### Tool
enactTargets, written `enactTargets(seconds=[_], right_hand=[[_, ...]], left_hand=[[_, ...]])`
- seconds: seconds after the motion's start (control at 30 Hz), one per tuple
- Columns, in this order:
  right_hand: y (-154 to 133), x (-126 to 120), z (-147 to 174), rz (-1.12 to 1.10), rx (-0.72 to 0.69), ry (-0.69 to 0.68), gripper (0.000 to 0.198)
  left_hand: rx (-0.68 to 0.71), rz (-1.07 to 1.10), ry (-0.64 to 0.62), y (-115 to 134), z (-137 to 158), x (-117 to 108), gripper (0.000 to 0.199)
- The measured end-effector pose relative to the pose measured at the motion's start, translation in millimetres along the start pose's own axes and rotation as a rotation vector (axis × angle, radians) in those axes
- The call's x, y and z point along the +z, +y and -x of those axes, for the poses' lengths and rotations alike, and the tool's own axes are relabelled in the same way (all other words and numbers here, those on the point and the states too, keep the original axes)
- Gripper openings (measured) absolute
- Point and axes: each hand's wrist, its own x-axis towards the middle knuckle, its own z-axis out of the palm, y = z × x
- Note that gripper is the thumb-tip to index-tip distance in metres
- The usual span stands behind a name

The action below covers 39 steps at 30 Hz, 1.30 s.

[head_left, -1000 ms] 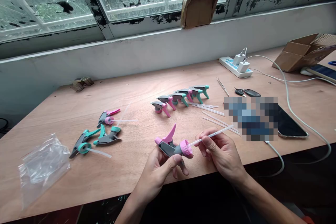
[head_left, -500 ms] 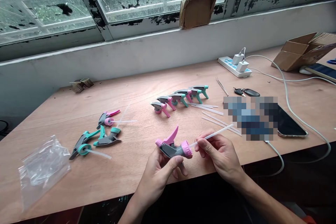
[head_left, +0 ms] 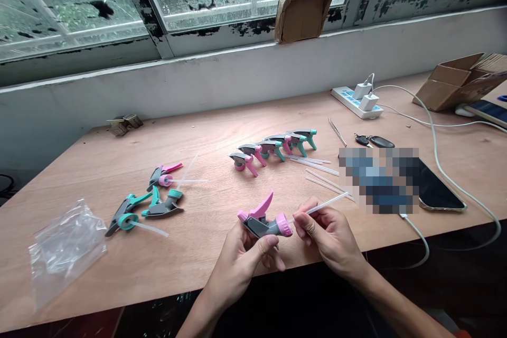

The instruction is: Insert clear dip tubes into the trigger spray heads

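Note:
My left hand (head_left: 247,259) is closed around a grey and pink trigger spray head (head_left: 263,226), its pink collar turned to the right. A clear plastic tube (head_left: 328,202) is pinched between the thumb and fingers of my right hand (head_left: 327,232). The tube's left end is at the collar opening; how deep it sits I cannot tell. Beyond my hands stands a row of pink and green spray heads (head_left: 273,147), with loose clear tubes (head_left: 322,184) to their right. At the left lie several spray heads with tubes in them, among them a green one (head_left: 127,221).
A clear plastic bag (head_left: 69,245) lies at the left front. To the right are tweezers (head_left: 336,132), keys (head_left: 374,141), a phone (head_left: 439,185), a power strip (head_left: 356,102) with white cables, and an open cardboard box (head_left: 451,84). Part of the table is pixelated.
The view has shifted slightly. Both hands keep their hold, and the tube's left end stays at the collar with little visible change.

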Motion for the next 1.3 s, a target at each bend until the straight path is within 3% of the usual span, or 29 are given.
enactTargets(seconds=[0.5,0.73,1.03,1.3], right_hand=[[2,5,1,-0.052,-0.019,0.03,0.024],[5,4,-2,-0.127,-0.034,0.171,0.028],[4,5,-3,-0.115,0.005,0.117,0.033],[2,5,-3,-0.127,0.019,0.101,0.033]], left_hand=[[0.008,-0.017,0.015,-8,0,-2,0.024],[0.025,-0.035,0.115,-13,-1,-2,0.026],[0.038,-0.083,0.13,-12,1,2,0.021],[0.007,-0.086,0.146,-7,0,7,0.038]])
